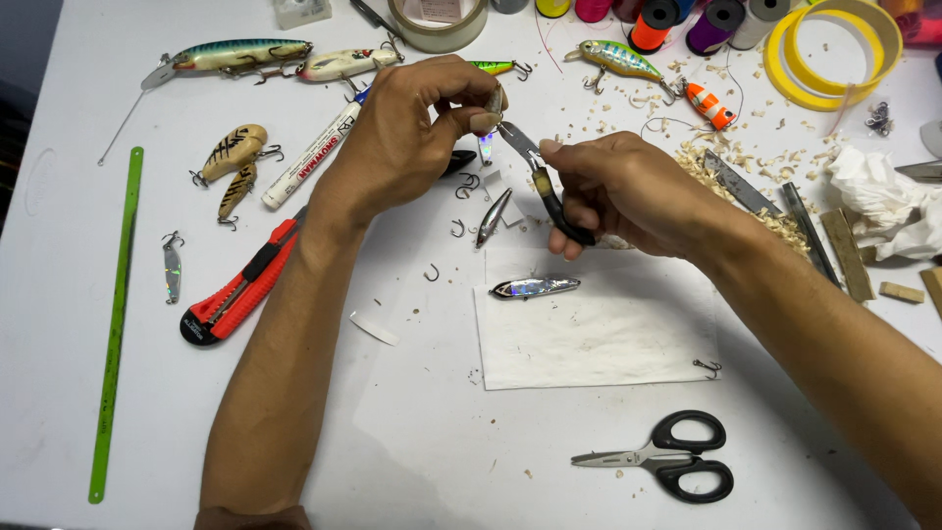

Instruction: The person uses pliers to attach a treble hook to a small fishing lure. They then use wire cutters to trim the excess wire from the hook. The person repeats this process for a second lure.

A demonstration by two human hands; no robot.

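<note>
Two hands: left hand (412, 128) pinches lure (494, 103), right hand (628, 191) grips pliers (538, 172)

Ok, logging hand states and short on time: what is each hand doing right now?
Left hand: closed, pinching a small metal lure at its fingertips.
Right hand: closed around small pliers, whose tips meet the lure.

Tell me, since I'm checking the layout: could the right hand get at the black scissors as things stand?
Probably yes: the scissors lie uncovered below the right hand, but that hand holds pliers.
</note>
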